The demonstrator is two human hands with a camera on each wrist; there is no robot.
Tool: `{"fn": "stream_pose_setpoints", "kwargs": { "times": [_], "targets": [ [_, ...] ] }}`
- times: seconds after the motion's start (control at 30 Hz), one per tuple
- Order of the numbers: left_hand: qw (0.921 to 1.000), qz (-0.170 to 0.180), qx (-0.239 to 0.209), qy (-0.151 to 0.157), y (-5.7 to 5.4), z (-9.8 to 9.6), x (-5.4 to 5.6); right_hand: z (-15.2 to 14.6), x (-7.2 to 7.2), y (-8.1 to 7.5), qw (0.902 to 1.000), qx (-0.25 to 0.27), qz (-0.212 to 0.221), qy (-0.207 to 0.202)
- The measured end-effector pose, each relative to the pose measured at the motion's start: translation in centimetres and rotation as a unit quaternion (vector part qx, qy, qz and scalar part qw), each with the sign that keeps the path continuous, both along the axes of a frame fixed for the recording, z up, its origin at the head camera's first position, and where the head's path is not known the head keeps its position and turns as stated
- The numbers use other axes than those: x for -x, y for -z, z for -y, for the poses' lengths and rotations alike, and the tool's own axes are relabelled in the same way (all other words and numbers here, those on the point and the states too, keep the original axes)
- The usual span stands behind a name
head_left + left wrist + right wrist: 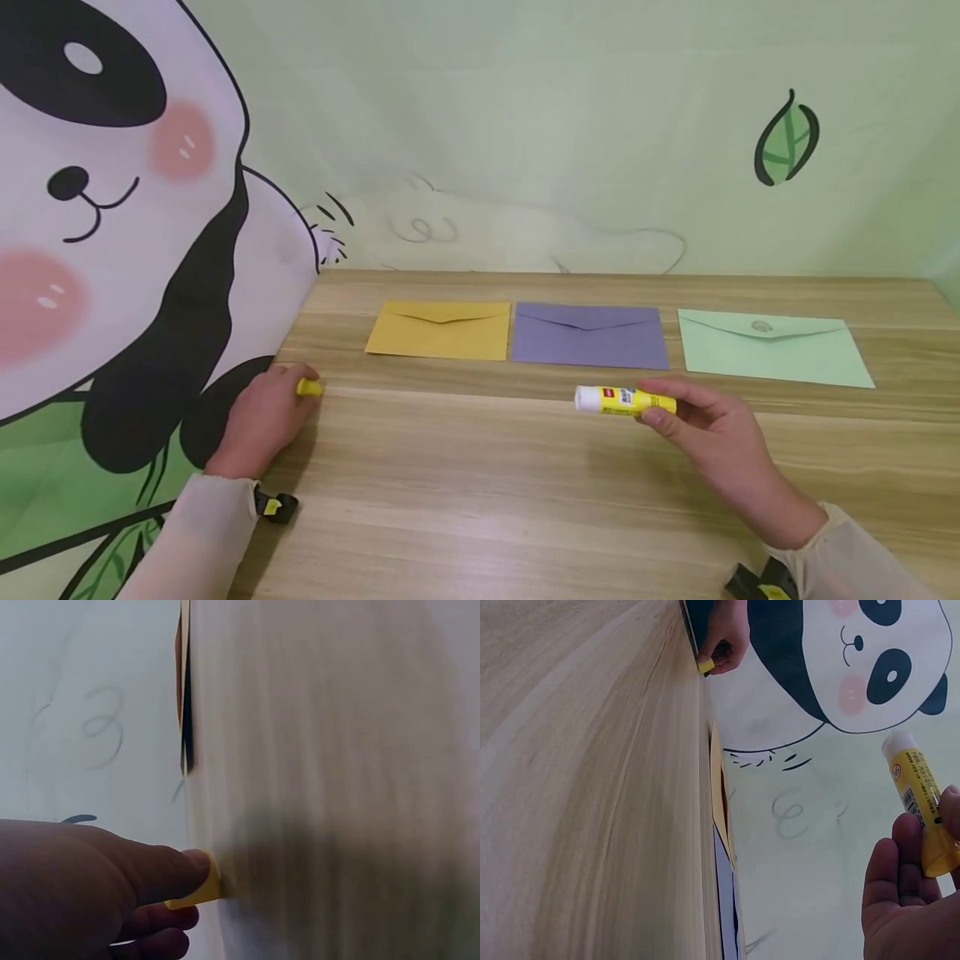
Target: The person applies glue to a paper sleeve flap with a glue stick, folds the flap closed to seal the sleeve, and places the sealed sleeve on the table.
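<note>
My right hand (727,450) pinches a yellow glue stick (626,401) by its yellow end, above the table. The stick lies level, its bare white end facing left. At the table's left edge my left hand (266,412) holds a small yellow cap (310,387) between thumb and fingers. In the left wrist view the cap (199,889) is low, at or near the tabletop; whether it touches cannot be told. The right wrist view shows the glue stick (919,799) with its white end up.
Across the back of the wooden table (450,483) lie a yellow envelope (442,337), a purple envelope (588,343) and a mint green envelope (772,354) in a row. A green backdrop (525,125) with a printed panda (202,208) rises behind and at the left.
</note>
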State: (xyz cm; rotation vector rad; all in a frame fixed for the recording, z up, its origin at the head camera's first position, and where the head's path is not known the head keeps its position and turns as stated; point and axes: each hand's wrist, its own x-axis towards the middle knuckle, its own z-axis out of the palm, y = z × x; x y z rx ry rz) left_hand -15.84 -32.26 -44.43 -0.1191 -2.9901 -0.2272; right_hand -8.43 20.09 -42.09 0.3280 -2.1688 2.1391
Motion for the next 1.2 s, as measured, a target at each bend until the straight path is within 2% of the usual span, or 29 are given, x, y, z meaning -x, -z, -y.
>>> {"fn": "stream_pose_setpoints", "kwargs": {
  "times": [0.27, 0.47, 0.7, 0.87, 1.07, 1.2],
  "targets": [
    [0.9987, 0.046, -0.004, -0.018, -0.6, -0.1, 0.5, 0.0, -0.1, 0.1, 0.9999, -0.01, -0.004, 0.006],
    [0.9968, 0.067, -0.033, -0.027, -1.2, -1.1, 0.2, 0.1, 0.0, 0.2, 1.0, -0.005, -0.005, 0.006],
    [0.9971, 0.043, -0.062, 0.014, -2.2, -3.2, -0.2, 0.1, -0.1, 0.2, 0.9999, 0.014, -0.004, -0.003],
    [0.9942, 0.039, -0.088, 0.048, -2.7, -4.7, -0.5, 0.1, -0.1, 0.2, 0.9997, 0.024, -0.002, -0.007],
    [0.9865, 0.042, -0.121, 0.102, -3.4, -7.9, -1.2, 0.1, -0.1, 0.1, 0.9997, 0.022, -0.005, 0.0],
    [0.9757, 0.054, -0.159, 0.14, -3.6, -10.5, -1.9, 0.2, 0.0, 0.0, 0.9995, 0.031, -0.001, -0.005]
  ]
}}
